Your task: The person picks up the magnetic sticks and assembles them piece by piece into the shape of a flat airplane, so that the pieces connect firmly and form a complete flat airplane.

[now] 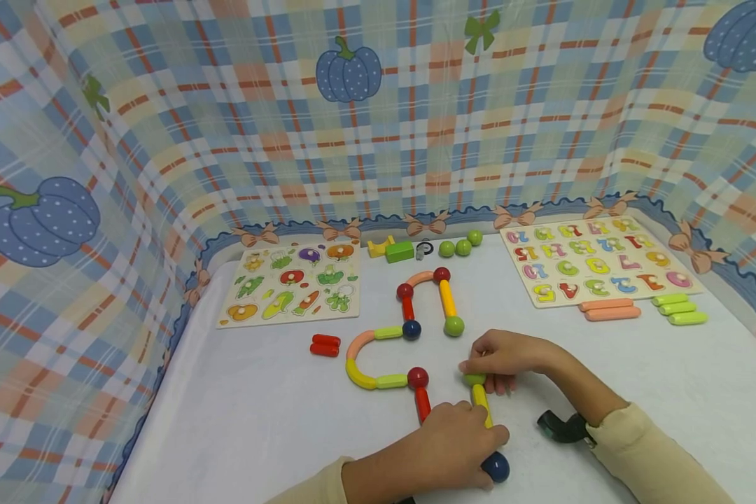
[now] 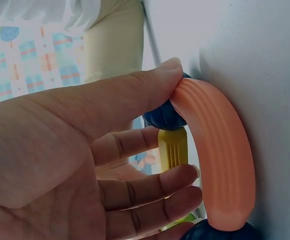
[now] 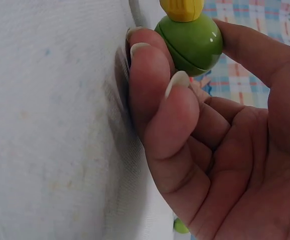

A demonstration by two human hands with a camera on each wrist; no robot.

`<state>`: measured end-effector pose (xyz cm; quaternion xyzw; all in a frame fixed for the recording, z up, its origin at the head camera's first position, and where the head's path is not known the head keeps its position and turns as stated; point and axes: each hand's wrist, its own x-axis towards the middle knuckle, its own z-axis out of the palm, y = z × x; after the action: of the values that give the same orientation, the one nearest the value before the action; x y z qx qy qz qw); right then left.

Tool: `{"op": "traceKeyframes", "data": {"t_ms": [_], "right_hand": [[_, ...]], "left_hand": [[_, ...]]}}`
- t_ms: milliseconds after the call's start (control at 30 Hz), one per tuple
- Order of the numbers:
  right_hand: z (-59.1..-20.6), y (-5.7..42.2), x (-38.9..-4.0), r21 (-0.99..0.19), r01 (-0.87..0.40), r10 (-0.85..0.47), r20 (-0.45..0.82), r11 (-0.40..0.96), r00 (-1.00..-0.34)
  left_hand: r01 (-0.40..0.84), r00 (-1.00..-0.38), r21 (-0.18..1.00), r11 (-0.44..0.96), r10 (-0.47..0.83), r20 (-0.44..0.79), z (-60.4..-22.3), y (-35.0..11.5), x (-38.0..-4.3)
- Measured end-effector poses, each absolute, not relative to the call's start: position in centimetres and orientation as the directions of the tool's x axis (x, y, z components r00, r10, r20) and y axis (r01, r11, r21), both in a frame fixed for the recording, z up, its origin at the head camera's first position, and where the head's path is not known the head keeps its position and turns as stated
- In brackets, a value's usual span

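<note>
The right hand (image 1: 507, 357) pinches the green ball (image 1: 474, 379) and the left hand (image 1: 455, 444) the blue ball (image 1: 497, 467) at opposite ends of the yellow rod (image 1: 481, 399) on the table (image 1: 258, 406), so an uneven tug from either could pop a joint apart.

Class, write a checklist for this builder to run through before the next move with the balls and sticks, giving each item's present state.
1. Right hand grips a green ball: ok.
2. Left hand holds a blue ball: ok.
3. Yellow stick between the hands touches both balls: ok.
4. Curved peach stick by the left hand touches the lower blue ball: ok.
5. Gripped green ball meets the farther green ball: not ok, they are apart.
6. Partly covered red stick is joined at its near end: cannot tell, hidden.
</note>
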<state>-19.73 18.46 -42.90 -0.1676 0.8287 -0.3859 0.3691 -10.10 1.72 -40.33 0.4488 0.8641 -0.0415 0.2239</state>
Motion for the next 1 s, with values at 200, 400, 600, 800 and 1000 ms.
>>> {"op": "traceKeyframes", "data": {"t_ms": [200,400,600,800,1000], "right_hand": [[-42.7,18.5,-19.6,-0.731,0.004,-0.526,-0.495,0.683,-0.691],[-42.3,18.6,-19.8,-0.701,-0.012,-0.507,-0.504,0.713,-0.699],[-42.2,19.0,-20.5,-0.669,-0.053,-0.466,-0.457,0.741,-0.758],[-42.4,18.8,-21.7,-0.640,-0.116,-0.392,-0.308,0.759,-0.867],[-42.7,17.8,-22.8,-0.601,-0.256,-0.382,-0.089,0.757,-0.920]], "left_hand": [[0.790,-0.494,0.144,0.596,0.758,-0.425,-40.3,1.7,-10.1],[0.763,-0.476,0.231,0.604,0.767,-0.431,-39.6,0.7,-11.0],[0.655,-0.624,0.328,0.681,0.732,-0.275,-37.5,-5.1,-14.8],[0.440,-0.863,0.329,0.836,0.495,-0.103,-36.8,-13.0,-19.6],[0.264,-0.919,0.288,0.921,0.330,-0.214,-38.2,-17.4,-22.6]]}}
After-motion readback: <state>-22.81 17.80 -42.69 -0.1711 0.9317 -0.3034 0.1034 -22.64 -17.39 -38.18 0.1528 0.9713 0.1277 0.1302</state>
